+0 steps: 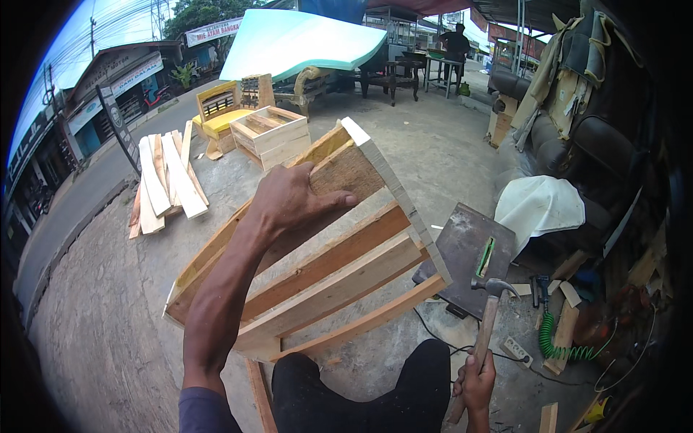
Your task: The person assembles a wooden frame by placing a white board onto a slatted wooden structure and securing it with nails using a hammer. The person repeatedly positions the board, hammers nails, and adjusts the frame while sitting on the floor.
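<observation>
A slatted wooden frame (pixel 332 278) of pale and reddish boards stands tilted in front of my knees. My left hand (pixel 296 198) grips a board along its upper side, thumb stretched over the wood and fingers wrapped behind it, partly hidden. Lower right, my right hand (pixel 476 382) is closed round the wooden handle of a claw hammer (pixel 488 321). The hammer is held upright, its metal head just right of the frame's lower right corner and apart from it.
A dark board (pixel 458 242) lies on the ground, right. Beyond it are white cloth (pixel 541 209), a nail gun (pixel 538 289) with green coiled hose (pixel 552 339), and a power strip (pixel 516 350). Planks (pixel 166 173) and another wooden frame (pixel 271 137) stand left. A person (pixel 456 47) stands far back.
</observation>
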Action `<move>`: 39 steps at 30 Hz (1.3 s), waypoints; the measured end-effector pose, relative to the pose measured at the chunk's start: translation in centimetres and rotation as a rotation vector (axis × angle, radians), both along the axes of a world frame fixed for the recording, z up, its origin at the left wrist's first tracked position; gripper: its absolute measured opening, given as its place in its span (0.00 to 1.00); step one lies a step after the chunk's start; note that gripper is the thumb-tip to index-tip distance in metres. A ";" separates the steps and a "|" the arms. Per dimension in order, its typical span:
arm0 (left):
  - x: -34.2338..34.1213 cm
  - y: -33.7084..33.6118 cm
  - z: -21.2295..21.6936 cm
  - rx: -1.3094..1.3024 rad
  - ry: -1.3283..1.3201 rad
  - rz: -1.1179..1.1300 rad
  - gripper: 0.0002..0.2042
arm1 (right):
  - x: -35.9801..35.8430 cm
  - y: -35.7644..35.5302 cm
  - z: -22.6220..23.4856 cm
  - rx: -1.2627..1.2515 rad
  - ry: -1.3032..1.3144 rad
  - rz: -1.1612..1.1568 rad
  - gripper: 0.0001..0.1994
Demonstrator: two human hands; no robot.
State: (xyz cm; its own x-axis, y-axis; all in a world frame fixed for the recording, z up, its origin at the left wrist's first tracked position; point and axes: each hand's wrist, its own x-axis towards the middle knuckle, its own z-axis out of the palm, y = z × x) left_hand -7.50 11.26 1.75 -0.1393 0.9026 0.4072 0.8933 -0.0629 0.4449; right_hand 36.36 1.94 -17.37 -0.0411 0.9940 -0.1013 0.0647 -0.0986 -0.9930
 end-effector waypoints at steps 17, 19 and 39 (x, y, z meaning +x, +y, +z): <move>0.0 -2.5 -1.6 -0.047 -0.031 -0.089 0.35 | -0.7 1.7 0.9 0.164 -0.295 0.119 0.17; 1.0 -1.8 -1.7 -0.158 0.007 -0.076 0.40 | -1.7 1.8 0.2 0.090 -0.255 0.107 0.17; 15.9 3.5 -10.7 -0.241 0.240 -0.414 0.35 | 3.6 4.3 -4.9 -0.441 -0.651 0.128 0.20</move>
